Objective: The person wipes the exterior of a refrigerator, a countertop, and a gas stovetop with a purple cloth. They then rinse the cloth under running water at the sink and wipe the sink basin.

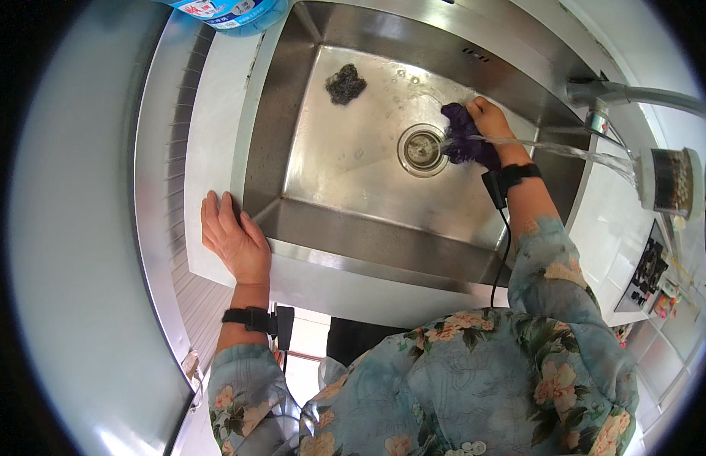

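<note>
My right hand point(490, 122) is closed on a wet dark purple cloth point(467, 139), just right of the drain point(422, 149) in a stainless steel sink point(341, 154). A stream of water point(575, 151) from the faucet head point(669, 179) lands on the cloth. My left hand point(236, 236) rests on the white counter at the sink's near left corner, fingers a little apart and holding nothing. A dark scouring pad point(345, 84) lies on the sink floor towards the far left.
A blue bottle point(233, 14) stands on the counter beyond the sink's left corner. The faucet body point(595, 94) rises at the right rim. Farther right is a black cooktop point(646, 265). A cable runs from my right wrist strap point(518, 175) over the sink's near edge.
</note>
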`<move>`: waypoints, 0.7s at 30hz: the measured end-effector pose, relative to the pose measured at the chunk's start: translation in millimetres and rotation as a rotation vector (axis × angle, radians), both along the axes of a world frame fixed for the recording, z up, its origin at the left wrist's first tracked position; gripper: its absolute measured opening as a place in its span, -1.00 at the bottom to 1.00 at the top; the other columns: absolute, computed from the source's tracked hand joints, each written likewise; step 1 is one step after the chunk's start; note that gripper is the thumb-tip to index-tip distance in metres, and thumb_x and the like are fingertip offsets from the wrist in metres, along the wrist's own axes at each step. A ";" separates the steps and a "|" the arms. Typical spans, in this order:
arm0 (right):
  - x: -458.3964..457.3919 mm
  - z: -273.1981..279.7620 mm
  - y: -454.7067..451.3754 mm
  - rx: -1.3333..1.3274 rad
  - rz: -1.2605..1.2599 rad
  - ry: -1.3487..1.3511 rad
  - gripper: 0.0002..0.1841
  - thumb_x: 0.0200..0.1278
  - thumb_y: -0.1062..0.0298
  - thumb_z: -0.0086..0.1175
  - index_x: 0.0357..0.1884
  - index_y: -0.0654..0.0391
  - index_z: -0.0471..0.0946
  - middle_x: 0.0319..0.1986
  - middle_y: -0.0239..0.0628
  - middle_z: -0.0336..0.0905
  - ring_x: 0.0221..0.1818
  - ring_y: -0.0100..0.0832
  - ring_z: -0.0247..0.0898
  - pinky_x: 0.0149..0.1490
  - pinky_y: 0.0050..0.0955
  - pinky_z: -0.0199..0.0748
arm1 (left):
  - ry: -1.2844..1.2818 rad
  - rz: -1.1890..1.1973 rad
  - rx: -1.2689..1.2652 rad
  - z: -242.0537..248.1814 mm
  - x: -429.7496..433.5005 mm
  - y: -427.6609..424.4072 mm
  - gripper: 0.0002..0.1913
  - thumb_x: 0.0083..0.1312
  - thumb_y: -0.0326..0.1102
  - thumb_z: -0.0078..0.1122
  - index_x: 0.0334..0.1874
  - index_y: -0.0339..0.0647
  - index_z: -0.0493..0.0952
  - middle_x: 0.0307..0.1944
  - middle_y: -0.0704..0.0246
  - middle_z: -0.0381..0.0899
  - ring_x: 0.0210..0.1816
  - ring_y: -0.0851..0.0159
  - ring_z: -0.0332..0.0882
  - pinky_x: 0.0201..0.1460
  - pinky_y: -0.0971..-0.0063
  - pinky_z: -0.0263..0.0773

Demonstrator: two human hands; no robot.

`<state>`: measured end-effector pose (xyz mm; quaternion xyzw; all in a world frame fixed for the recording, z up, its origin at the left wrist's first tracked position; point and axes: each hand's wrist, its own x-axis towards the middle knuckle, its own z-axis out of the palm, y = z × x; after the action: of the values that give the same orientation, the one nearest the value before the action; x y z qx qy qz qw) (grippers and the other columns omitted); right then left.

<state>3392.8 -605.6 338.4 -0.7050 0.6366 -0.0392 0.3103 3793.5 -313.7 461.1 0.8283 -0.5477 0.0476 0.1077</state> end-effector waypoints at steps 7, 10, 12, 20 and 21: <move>-35.0 32.9 63.3 0.113 -0.321 -0.352 -0.68 0.17 0.25 0.38 -0.11 0.14 0.57 -0.18 -0.33 0.57 -0.11 -0.41 0.45 0.02 -0.43 0.41 | 0.033 0.019 -0.006 -1.6 0.7 -0.1 -0.55 0.39 -0.36 -0.02 0.33 -0.21 0.34 0.42 0.16 0.24 0.47 -0.01 0.11 0.45 0.06 -0.05; -12.0 5.0 96.5 -0.539 -0.052 -0.167 -0.56 0.11 0.15 0.40 0.01 0.09 0.58 -0.06 -0.16 0.56 0.02 -0.18 0.46 0.10 -0.25 0.40 | 0.030 0.020 0.002 -2.5 1.4 -0.3 -0.55 0.39 -0.35 -0.02 0.33 -0.22 0.34 0.42 0.16 0.24 0.47 -0.02 0.10 0.45 0.06 -0.05; -3.1 -8.2 108.9 -0.606 0.116 0.071 -0.49 0.09 0.12 0.38 0.09 0.03 0.55 0.04 -0.13 0.50 0.09 -0.12 0.41 0.13 -0.19 0.36 | 0.028 0.015 0.005 -2.1 1.4 -0.1 -0.55 0.40 -0.35 -0.02 0.33 -0.22 0.33 0.42 0.15 0.24 0.47 -0.02 0.10 0.45 0.05 -0.05; -14.2 -26.3 50.4 -0.409 0.218 0.069 -0.71 0.21 0.18 0.23 -0.15 0.13 0.51 -0.16 -0.07 0.49 -0.03 0.04 0.44 0.01 -0.10 0.40 | 0.041 0.015 0.008 -1.4 1.7 -0.5 -0.55 0.39 -0.36 -0.03 0.34 -0.24 0.33 0.42 0.13 0.23 0.47 -0.04 0.11 0.44 0.05 -0.05; -13.9 -28.1 46.2 -0.381 0.197 0.042 -0.72 0.22 0.18 0.22 -0.16 0.14 0.50 -0.18 -0.06 0.50 -0.06 0.05 0.45 0.00 -0.11 0.42 | 0.039 0.007 -0.002 -1.8 1.6 -0.2 -0.55 0.39 -0.36 -0.03 0.34 -0.24 0.33 0.42 0.13 0.23 0.47 -0.04 0.11 0.43 0.05 -0.05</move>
<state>3378.9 -559.4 310.3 -0.8103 0.5521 -0.1138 0.1605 3795.1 -313.9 459.3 0.8308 -0.5427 0.0324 0.1190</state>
